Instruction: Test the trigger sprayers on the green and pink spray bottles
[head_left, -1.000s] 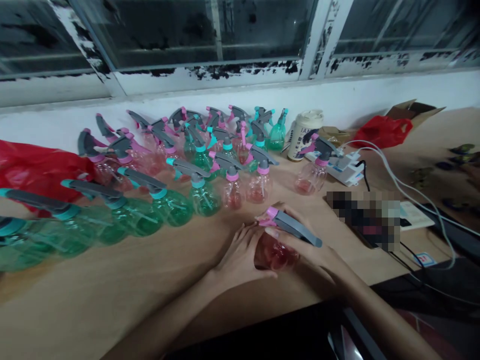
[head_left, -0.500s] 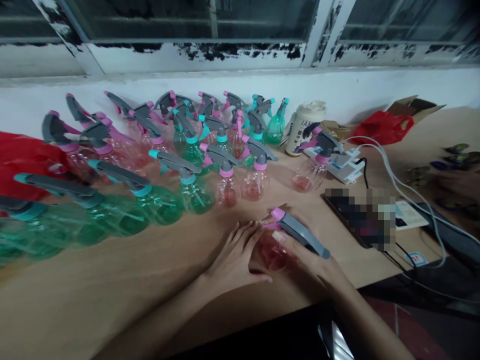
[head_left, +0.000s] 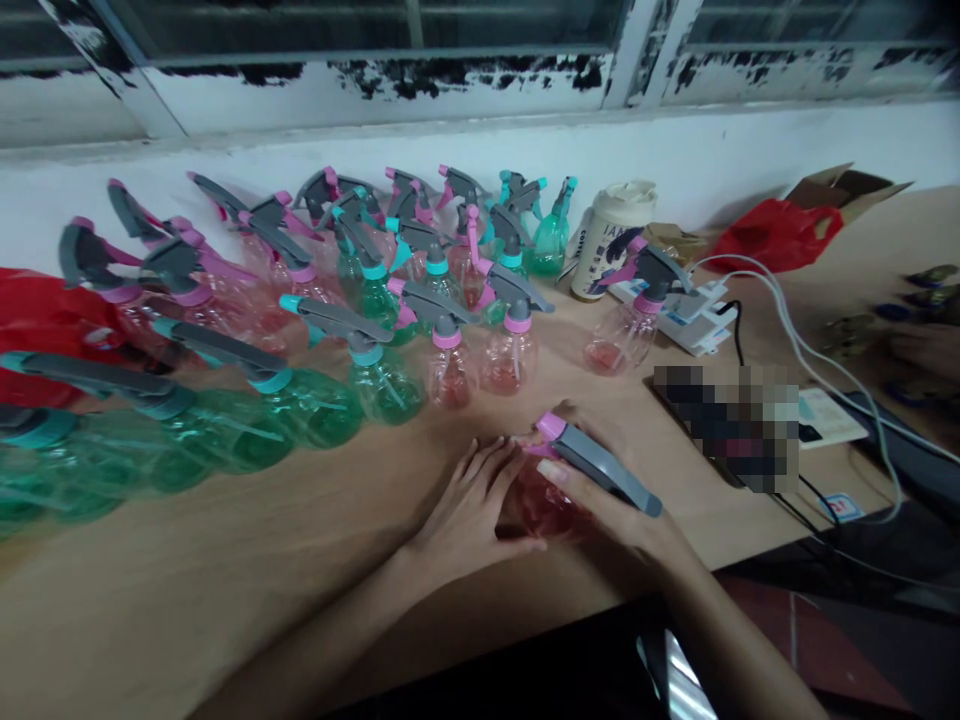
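Observation:
A pink spray bottle (head_left: 544, 505) with a grey and pink trigger head (head_left: 600, 470) stands on the wooden table (head_left: 225, 570) near its front edge. My left hand (head_left: 472, 510) cups the bottle's left side, fingers together and pointing forward. My right hand (head_left: 611, 505) wraps the bottle's neck under the trigger head, with fingers curled around it. Both hands hold this one bottle upright.
Several pink and green spray bottles (head_left: 375, 370) stand in rows behind and to the left. A lone pink bottle (head_left: 622, 335), a white cup (head_left: 604, 240), a power strip with cables (head_left: 694, 325), red bags (head_left: 772, 235) and a blurred flat object (head_left: 731, 425) lie to the right.
The view has shifted slightly downward and left. My hands stay on the pink bottle, which has barely moved.

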